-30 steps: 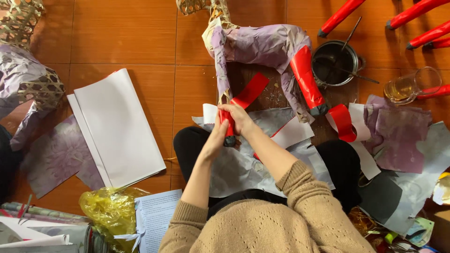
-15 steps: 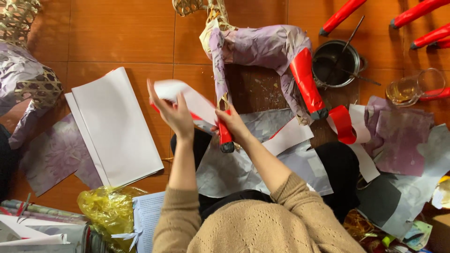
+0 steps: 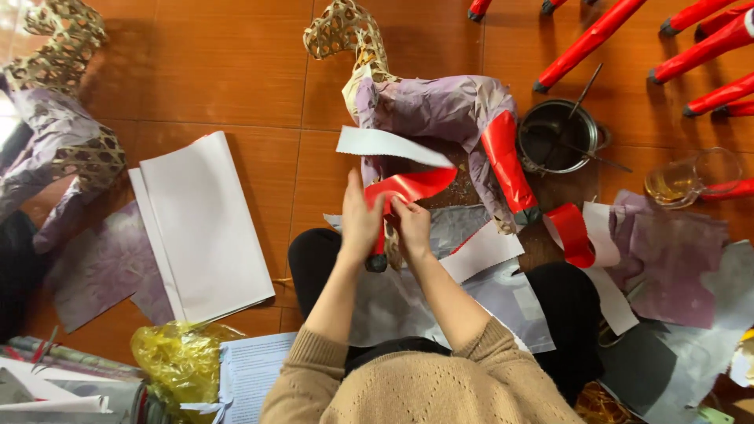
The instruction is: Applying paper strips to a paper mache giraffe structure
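A red strip (image 3: pixel 408 188) is pinched between both hands (image 3: pixel 361 224) (image 3: pixel 412 228), apparently against a frame leg (image 3: pixel 378 255) just below; its loose white backing (image 3: pixel 389 145) above could be creased or restuck.

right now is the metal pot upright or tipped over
Upright. The pot shows its round rim and dark inside straight up to the camera, resting on the floor, with thin sticks leaning in it.

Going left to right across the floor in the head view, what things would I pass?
Woven frame → white paper stack → left hand → right hand → red-wrapped leg → metal pot → glass mug
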